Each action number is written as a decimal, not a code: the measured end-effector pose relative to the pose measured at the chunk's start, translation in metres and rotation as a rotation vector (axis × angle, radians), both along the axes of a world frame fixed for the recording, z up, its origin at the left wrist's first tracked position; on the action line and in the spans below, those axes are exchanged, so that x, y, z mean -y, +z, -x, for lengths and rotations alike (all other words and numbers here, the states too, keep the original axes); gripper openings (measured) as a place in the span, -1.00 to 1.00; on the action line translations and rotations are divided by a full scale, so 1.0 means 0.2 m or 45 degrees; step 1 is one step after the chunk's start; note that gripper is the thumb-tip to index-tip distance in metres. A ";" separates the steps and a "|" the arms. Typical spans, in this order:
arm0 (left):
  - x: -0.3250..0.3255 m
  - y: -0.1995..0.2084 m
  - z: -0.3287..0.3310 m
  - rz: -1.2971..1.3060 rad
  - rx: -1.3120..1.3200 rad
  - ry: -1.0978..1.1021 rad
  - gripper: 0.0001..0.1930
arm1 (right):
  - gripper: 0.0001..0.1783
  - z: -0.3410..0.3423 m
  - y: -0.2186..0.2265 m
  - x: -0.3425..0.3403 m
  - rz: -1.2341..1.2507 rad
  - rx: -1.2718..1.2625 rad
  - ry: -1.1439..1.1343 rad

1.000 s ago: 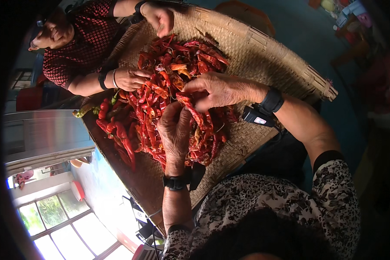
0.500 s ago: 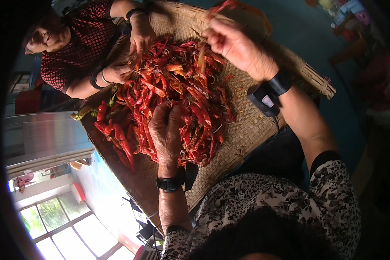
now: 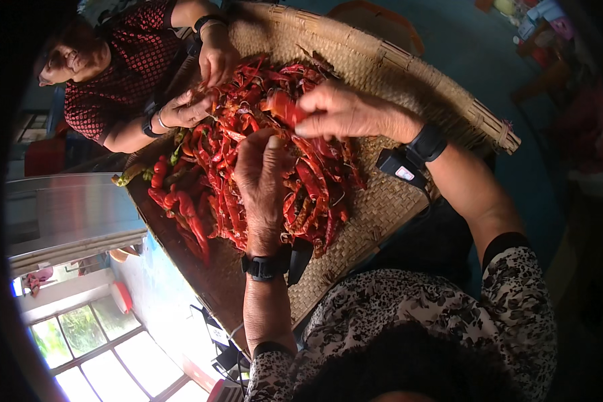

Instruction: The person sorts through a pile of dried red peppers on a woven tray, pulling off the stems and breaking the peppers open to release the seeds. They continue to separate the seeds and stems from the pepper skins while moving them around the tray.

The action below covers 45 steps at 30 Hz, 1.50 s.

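A heap of dried red chili peppers (image 3: 308,184) covers the middle of a woven bamboo tray (image 3: 375,194). Above its near part is my left hand (image 3: 256,181), closed, thumb pressed to the fingers; what is in the pinch, if anything, is hidden. My right hand (image 3: 355,115) is over the right side of the heap. Between its thumb and fingers is a red chili pepper (image 3: 285,108), smeared by motion. The fingertips of both hands are close together but apart. Plumper, glossy red peppers (image 3: 191,214) lie at the heap's left edge.
Across the tray at the far left, a person (image 3: 124,74) has both hands (image 3: 186,108) in the peppers. The tray's raised bamboo rim (image 3: 442,77) runs along the far right. A window (image 3: 114,348) stands at the lower left.
My right hand has come down and left from above the tray's far rim to the heap, bringing a red chili pepper near my left hand. My left hand has shifted slightly farther away.
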<state>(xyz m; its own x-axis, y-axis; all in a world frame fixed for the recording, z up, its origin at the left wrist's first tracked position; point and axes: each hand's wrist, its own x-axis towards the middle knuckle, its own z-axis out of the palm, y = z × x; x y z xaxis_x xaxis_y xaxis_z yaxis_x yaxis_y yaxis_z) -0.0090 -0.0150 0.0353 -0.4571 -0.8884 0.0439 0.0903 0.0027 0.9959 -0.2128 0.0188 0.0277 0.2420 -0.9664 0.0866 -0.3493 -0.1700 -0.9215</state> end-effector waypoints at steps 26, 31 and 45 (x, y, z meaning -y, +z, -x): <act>-0.01 -0.08 0.09 0.175 -0.130 -0.028 -0.77 | -0.62 -0.03 -0.07 0.00 0.446 -0.233 -0.065; 0.02 -0.11 0.07 0.165 0.025 0.029 -0.78 | -0.74 0.04 -0.01 0.03 0.129 0.041 -0.011; -0.04 -0.19 0.13 0.905 1.107 -0.316 -0.77 | -0.74 0.09 -0.05 0.07 0.198 -0.135 -0.244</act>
<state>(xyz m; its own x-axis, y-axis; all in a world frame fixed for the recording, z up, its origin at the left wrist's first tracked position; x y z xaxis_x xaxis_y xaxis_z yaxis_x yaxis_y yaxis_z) -0.0345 -0.0075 -0.0020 -0.7372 -0.6706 0.0833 -0.5501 0.6671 0.5023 -0.2299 0.0047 0.0176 0.0711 -0.9726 0.2215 -0.4822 -0.2279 -0.8459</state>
